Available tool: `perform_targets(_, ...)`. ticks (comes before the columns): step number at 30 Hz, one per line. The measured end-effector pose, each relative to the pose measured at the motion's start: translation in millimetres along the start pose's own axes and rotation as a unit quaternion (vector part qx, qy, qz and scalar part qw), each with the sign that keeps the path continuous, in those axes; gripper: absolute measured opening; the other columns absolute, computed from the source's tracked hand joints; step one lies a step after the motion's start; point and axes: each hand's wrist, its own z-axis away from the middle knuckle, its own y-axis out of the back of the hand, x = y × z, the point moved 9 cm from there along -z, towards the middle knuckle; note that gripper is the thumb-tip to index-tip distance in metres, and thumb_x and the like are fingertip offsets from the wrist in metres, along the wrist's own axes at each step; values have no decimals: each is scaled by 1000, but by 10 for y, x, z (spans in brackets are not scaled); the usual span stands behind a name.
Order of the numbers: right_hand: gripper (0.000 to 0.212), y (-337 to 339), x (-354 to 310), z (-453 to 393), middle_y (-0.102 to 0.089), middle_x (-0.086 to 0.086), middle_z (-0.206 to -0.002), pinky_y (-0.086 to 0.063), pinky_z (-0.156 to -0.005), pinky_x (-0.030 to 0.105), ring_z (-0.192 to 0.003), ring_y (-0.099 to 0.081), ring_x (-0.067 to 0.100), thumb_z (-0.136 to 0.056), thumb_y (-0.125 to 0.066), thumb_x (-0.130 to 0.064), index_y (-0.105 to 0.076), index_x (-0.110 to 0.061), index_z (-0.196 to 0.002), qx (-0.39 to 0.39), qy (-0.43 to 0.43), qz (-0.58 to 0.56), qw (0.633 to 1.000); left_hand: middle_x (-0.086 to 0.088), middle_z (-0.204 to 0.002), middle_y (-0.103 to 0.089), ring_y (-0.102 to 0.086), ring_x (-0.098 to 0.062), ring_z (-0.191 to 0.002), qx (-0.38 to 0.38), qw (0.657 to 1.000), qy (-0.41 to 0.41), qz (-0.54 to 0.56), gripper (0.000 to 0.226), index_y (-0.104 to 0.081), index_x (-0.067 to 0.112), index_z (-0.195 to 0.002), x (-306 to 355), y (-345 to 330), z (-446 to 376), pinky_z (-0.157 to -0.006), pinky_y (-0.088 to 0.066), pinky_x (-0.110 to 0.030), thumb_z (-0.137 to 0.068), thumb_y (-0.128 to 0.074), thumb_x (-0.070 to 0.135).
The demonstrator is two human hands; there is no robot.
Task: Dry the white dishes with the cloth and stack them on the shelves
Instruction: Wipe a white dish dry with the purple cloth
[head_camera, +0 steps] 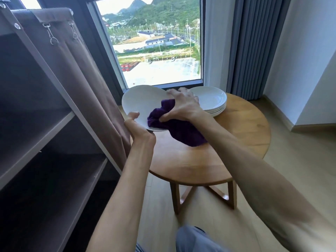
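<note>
**Plate held over the round table, cloth pressed to it**

A round wooden table (209,160) with a smooth, warm-toned top and crossed wooden legs stands on a pale wood-look floor (294,170) near a tall window (154,42), which looks out on a car park, low buildings and green hills. Grey pleated curtains (251,48) hang to the right of the glass, against a white wall. On the left stands a shelving unit (45,124) with dark brown shelves and pale frame edges; a brown fabric cover (72,57) hangs from its top on metal clips, pulled aside so the shelves are open.

A white plate (141,104), round, shallow and glossy, is held tilted above the table's left edge, just beside the fabric cover. The left hand (140,131) grips its near rim, thumb on the upper face and fingers closed beneath. The right hand (181,106) is clenched around a dark purple cloth (181,130), soft and crumpled, pressing it onto the plate's right side; the loose end of the cloth hangs down past the rim over the table.

A stack of white plates (212,102), of the same shape, sits on the far side of the table, just behind the right hand. Grey trouser knees show at the bottom edge.
</note>
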Motion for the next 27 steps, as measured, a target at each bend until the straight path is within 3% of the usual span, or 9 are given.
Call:
perform_targets(2,137,60,53,31,-10,22,-163,-18,-119,58,-153,-7,37,-52,-85,-71,-10,-30,-159,67,-61,-5,996,-12,-110,-65,-64,-32,-99,22,999,-10,41,42,-61,14,-125,5,31,-6,-93,-52,-42,-87,-43,19)
perform_targets(4,145,-21,195,87,-17,25,-161,-25,-119,57,-152,-17,37,-48,-86,-72,-5,-25,-159,84,-123,-134,980,-11,-110,-66,-65,-32,-100,40,997,-13,68,48,-61,13,-130,-1,41,-18,-90,-54,-40,-86,-43,19)
perform_targets(7,86,-425,281,210,-70,12,-118,-54,-100,48,-111,-67,30,-56,-95,-43,-58,-10,-126,41,-166,-472,865,-10,-105,-69,-67,-31,-95,33,996,-25,81,50,-63,12,-128,-3,17,15,-82,-57,-36,-82,-44,17)
perform_targets(9,56,-653,327,245,-76,14,-102,-61,-88,49,-96,-74,33,-60,-93,-15,-70,-5,-109,45,-209,-613,761,-9,-102,-68,-66,-30,-92,16,997,-34,63,50,-65,12,-120,-15,-8,67,-80,-55,-35,-75,-46,17)
perform_targets(11,56,-739,346,260,-76,19,-100,-62,-80,54,-91,-74,36,-57,-89,-3,-70,0,-109,46,-247,-670,699,-8,-99,-68,-64,-30,-90,-5,999,-34,35,51,-67,13,-110,-15,-13,116,-81,-52,-36,-63,-48,18)
perform_targets(14,57,-718,377,203,-76,19,-96,-63,-72,50,-85,-75,36,-56,-85,-1,-70,0,-111,25,-245,-687,683,-6,-96,-73,-66,-31,-89,-59,997,-38,-44,54,-68,16,-108,153,6,89,-79,-55,-38,-59,-47,18)
perform_targets(18,53,-696,360,114,-77,20,-93,-63,-71,52,-84,-75,37,-56,-88,-7,-69,1,-105,34,-219,-698,681,-15,-119,-69,-63,-38,-108,-122,983,-29,-134,66,-60,12,-131,430,-72,-106,-88,-54,-50,-66,-53,21)
perform_targets(23,43,-992,276,70,-76,20,-99,-61,-78,57,-90,-74,38,-59,-86,-5,-69,-2,-98,92,-299,-744,590,-4,-138,-59,-62,-20,-120,19,959,-168,-228,73,-44,21,-148,256,15,151,-100,-54,-33,-80,-67,7)
perform_targets(27,43,-1152,384,153,-77,14,-91,-64,-68,47,-76,-76,30,-57,-89,-6,-71,-4,-96,105,-302,-727,608,-2,-130,-59,-61,-18,-114,76,935,-212,-273,62,-45,21,-147,142,207,110,-85,-53,-11,-93,-52,-8)
